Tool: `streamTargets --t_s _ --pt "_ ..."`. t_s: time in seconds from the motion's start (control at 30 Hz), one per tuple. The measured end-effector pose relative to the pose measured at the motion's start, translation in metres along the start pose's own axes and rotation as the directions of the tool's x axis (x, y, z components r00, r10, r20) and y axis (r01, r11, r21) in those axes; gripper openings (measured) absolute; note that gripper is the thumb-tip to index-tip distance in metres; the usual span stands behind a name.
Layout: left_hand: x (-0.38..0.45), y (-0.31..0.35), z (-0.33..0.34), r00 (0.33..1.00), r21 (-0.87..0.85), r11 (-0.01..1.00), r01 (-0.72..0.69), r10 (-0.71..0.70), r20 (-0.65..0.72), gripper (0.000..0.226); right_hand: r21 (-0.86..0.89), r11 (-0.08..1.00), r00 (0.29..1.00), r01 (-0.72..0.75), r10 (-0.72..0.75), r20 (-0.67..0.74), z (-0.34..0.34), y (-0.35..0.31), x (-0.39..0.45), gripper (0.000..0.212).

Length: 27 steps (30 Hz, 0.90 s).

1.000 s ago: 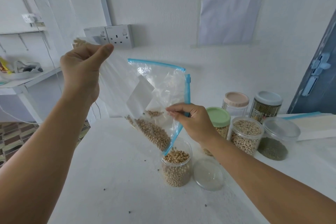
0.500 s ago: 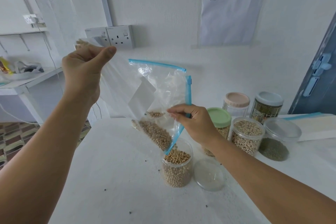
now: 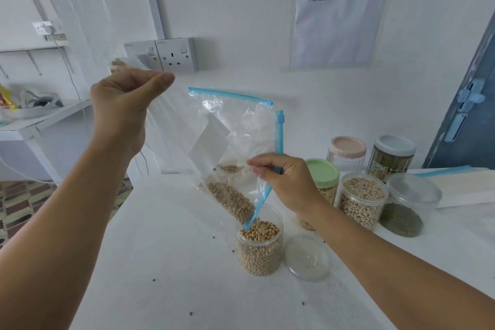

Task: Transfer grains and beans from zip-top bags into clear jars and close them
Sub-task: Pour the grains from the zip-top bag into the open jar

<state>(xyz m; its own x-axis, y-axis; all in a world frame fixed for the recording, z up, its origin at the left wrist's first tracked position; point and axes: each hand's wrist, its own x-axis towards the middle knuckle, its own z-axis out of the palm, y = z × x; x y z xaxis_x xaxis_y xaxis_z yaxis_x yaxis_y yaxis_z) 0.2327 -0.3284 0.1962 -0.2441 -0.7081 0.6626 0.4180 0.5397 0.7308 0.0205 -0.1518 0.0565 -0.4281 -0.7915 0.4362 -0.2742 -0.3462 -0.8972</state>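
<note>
Fingers [image 3: 257,165] of the right hand [image 3: 288,185] pinch the blue zip edge of the zip-top bag [image 3: 227,147] partway down; left hand [image 3: 122,104] is raised high, thumb and curled fingers gripping the bag's bottom corner, plastic bunched above the knuckles. Bag hangs in the air over the table [image 3: 166,262], long axis slanting from upper left by the wall socket [image 3: 175,55] down to lower right, open mouth corner pointing down into the open jar [image 3: 260,242]. Blue zip strip runs along the top, folds at the upper right and drops along the right side, its tip inside the jar rim. Left forearm comes up from the lower left, wrist bent, back of hand to camera. Right forearm enters from the lower right, hand knuckles up, just above and right of the jar. Bag is clear and crinkled with a white label patch in the middle; tan round beans [image 3: 230,202] are gathered in the lower fold near the mouth, a few more higher up. Jar is clear, upright, nearly full of the same beans. Clear lid [image 3: 306,258] lies flat just right of it. Behind the right wrist: green-lid jar [image 3: 322,174], open jar of pale grains [image 3: 361,199], clear-lidded jar of green grains [image 3: 407,205], pink-lid jar [image 3: 347,151], grey-lid jar [image 3: 392,154]. Printed sheet [image 3: 340,8] on the wall.
</note>
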Motion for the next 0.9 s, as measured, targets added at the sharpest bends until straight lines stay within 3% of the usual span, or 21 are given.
streamTargets --t_s 0.13,0.37,0.9 --pt "-0.002 0.004 0.000 0.999 0.039 0.999 -0.004 0.002 0.053 0.014 -0.002 1.000 1.000 0.000 0.000 0.012 0.000 -0.001 -0.001 0.023" --pt "0.004 0.001 -0.006 0.985 0.131 0.989 -0.063 0.041 0.168 0.037 0.008 1.000 1.000 -0.004 0.004 -0.011 -0.002 -0.002 0.000 0.023" --pt "0.003 -0.005 -0.003 0.981 0.159 0.983 -0.090 0.060 0.182 0.022 -0.001 1.000 1.000 0.000 0.000 0.014 -0.001 0.002 -0.004 0.025"
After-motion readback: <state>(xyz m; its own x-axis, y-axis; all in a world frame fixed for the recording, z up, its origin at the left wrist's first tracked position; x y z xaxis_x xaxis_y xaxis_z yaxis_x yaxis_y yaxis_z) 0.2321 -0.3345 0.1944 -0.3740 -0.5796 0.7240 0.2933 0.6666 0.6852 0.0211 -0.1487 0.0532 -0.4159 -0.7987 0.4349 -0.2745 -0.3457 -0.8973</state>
